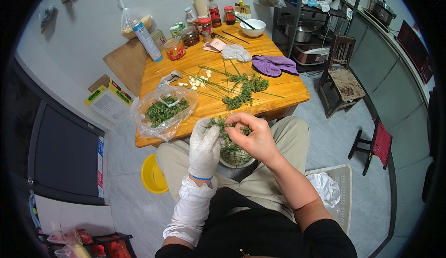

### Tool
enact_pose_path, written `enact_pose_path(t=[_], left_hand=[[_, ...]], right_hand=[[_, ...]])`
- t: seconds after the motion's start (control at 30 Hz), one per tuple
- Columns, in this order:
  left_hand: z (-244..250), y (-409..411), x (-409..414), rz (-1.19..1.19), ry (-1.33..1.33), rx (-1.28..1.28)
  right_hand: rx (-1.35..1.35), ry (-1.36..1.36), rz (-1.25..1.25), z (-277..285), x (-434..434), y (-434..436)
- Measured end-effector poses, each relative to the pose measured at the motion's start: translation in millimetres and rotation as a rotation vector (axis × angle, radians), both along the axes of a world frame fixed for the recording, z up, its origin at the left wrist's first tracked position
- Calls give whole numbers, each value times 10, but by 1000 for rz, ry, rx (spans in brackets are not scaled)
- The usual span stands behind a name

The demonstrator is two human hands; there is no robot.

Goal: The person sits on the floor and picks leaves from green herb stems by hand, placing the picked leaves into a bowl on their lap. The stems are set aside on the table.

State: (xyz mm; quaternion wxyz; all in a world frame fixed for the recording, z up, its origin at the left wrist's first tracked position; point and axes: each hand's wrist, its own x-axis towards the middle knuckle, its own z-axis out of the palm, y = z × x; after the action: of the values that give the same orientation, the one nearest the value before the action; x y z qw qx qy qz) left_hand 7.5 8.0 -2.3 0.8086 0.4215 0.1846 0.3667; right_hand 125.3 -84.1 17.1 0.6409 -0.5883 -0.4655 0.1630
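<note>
My left hand [204, 148], in a pale knitted glove, grips a small bunch of green flower heads [218, 122] that look like garlic chive blossoms. The bare thumb and forefinger of my right hand [254, 137] pinch at the same bunch. Beneath both hands, a round bowl [241, 165] sits between my knees with green stems and bits [234, 152] in it; my hands cover part of it. On the wooden table [278, 97] just ahead lies a heap of long-stemmed flower heads [240, 96]. An open plastic bag [190, 103] at the left holds chopped-looking greens [166, 111].
Peeled garlic cloves [198, 80], a grey glove [170, 77], and a purple cloth [273, 65] lie on the table. Jars [175, 50] and a white bowl [253, 28] stand farther back. A yellow basin [153, 174] and a white plastic basket [345, 195] flank me on the floor.
</note>
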Motion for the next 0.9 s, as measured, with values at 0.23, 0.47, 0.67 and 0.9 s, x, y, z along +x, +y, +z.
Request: enact_pose_path(t=[0.23, 0.47, 0.67, 0.9], left_hand=[[9, -11, 16, -11, -3, 5], [-25, 2, 6, -18, 0, 40], [-2, -4, 20, -118, -106, -85], [-35, 8, 5, -64, -38, -11]], right_hand=[[29, 4, 15, -61, 7, 23], [51, -35, 22, -87, 9, 32], [75, -40, -27, -139, -1, 60], [63, -109, -24, -135, 30, 30]])
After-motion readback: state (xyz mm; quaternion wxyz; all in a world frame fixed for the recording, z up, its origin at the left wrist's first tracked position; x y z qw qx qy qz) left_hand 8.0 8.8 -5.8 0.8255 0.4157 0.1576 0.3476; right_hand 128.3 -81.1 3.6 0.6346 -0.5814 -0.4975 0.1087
